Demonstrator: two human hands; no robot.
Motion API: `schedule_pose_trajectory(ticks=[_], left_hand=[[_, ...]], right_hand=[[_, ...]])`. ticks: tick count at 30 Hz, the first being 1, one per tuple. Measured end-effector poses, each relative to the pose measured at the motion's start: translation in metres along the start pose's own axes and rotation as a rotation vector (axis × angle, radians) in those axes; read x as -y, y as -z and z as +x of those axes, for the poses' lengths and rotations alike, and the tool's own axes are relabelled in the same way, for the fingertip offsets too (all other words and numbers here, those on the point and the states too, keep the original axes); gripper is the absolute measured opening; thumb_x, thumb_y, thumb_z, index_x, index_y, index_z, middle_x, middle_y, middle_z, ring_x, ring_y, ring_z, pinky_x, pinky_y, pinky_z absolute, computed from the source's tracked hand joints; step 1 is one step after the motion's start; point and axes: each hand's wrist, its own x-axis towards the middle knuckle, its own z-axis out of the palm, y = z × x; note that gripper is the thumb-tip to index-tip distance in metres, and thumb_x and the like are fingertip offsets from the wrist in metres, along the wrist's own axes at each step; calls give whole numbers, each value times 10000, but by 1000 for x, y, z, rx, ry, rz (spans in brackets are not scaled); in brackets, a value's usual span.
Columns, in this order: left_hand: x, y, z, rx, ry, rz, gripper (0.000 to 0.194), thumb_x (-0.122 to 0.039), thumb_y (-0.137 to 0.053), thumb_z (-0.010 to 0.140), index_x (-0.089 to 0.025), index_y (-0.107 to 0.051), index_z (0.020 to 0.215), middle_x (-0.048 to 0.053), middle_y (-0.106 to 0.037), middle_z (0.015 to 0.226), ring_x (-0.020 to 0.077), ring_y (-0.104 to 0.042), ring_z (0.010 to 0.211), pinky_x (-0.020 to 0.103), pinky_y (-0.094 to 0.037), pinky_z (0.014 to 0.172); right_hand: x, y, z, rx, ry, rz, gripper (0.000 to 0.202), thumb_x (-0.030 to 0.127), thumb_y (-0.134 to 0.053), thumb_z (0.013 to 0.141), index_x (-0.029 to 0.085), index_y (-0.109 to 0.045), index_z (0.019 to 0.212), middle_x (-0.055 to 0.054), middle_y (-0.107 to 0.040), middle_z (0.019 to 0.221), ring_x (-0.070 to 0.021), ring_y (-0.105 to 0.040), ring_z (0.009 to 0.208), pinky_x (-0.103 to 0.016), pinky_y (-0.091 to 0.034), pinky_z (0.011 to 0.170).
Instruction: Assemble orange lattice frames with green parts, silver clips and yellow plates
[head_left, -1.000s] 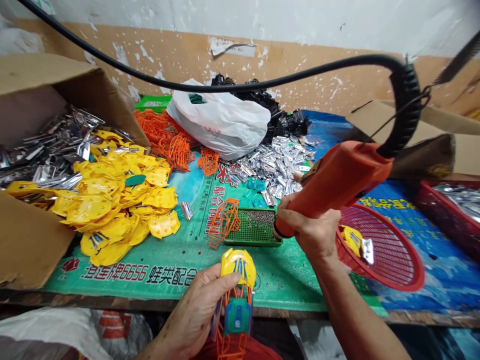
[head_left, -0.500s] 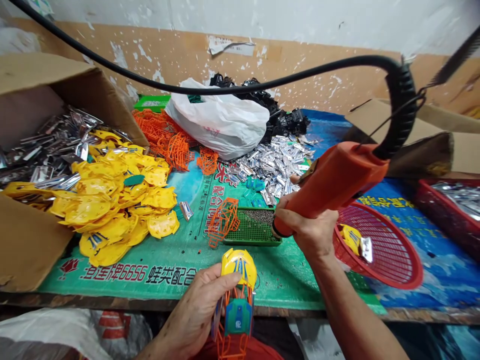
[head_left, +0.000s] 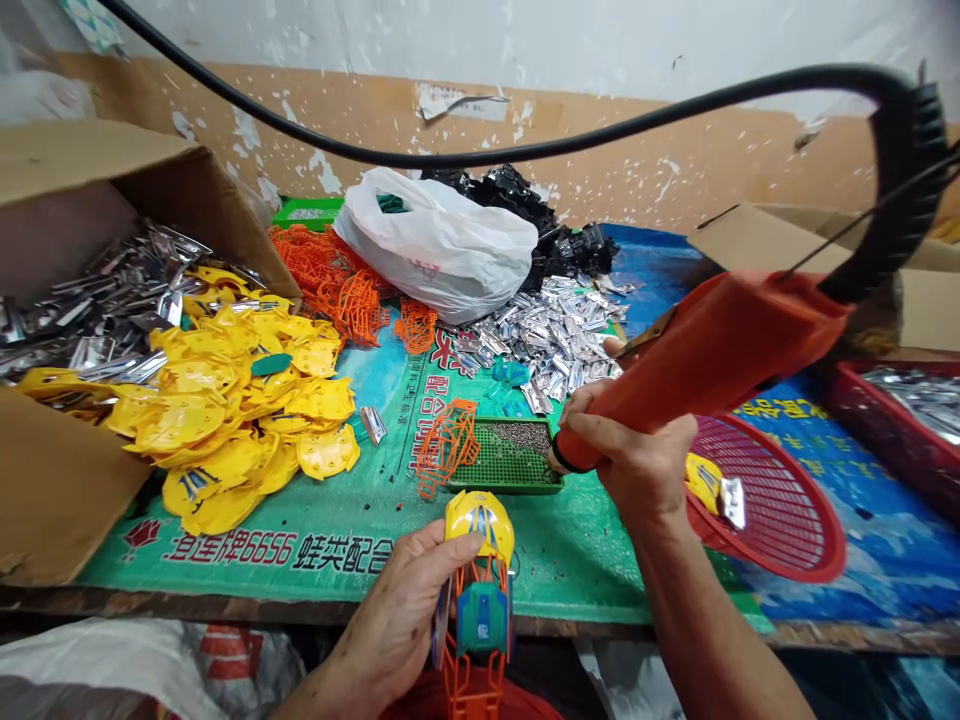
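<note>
My left hand [head_left: 401,590] grips a partly assembled toy car with a yellow hood [head_left: 480,520], an orange cage frame and a teal piece [head_left: 482,615] in its middle. The thumb presses on the hood. My right hand [head_left: 645,460] is wrapped round a red-orange electric screwdriver [head_left: 697,360], which leans with its tip down at the right end of a green tray [head_left: 510,482]. Small screws [head_left: 521,435] lie heaped in that tray. Its bit is hard to make out. A loose orange frame [head_left: 450,440] overlaps the tray's left side.
Yellow panels [head_left: 247,400] spill from a cardboard box [head_left: 67,480] at left. A white bag [head_left: 442,240], orange frames [head_left: 322,280], silver parts [head_left: 555,330] and black parts [head_left: 577,245] lie at the back. A red basket [head_left: 829,530] is at right. The black cable [head_left: 450,160] hangs across.
The electric screwdriver's cable end has swung to the right, so it leans over more; its tip stays near the tray's right end. The toy car in my left hand has hardly moved.
</note>
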Motion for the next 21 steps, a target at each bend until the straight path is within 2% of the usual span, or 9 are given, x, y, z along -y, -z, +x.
schedule_pose_trajectory(ticks=[5, 12, 17, 21], left_hand=[[-5, -2, 3, 12, -21, -89, 206, -261, -735, 724, -97, -704, 845, 54, -691, 666, 110, -599, 520, 190, -487, 499], [-27, -9, 15, -7, 31, -324, 231, -183, -575, 836, -96, -648, 1037, 89, -732, 755, 199, -690, 612, 367, -582, 673], [-36, -18, 26, 132, 31, -369, 275, -170, -522, 862, -83, -622, 1103, 102, -746, 774, 223, -713, 661, 404, -579, 743], [-39, -29, 30, 168, -6, -414, 271, -118, -496, 863, -73, -625, 1096, 99, -754, 794, 216, -720, 712, 398, -560, 823]], right_hand=[[7, -3, 1, 5, 6, 42, 118, 165, -748, 572, 180, -652, 639, 14, -641, 635, -139, -574, 542, -297, -487, 529], [14, -15, 1, 8, 8, 98, 108, 159, -753, 574, 180, -653, 609, 14, -641, 637, -128, -564, 525, -291, -472, 506], [20, -25, -1, 11, 10, 88, 130, 177, -776, 599, 214, -651, 589, 30, -628, 623, -119, -549, 528, -281, -462, 486], [25, -30, -1, 17, 14, 113, 161, 180, -772, 599, 233, -624, 563, 36, -624, 612, -122, -553, 508, -284, -457, 456]])
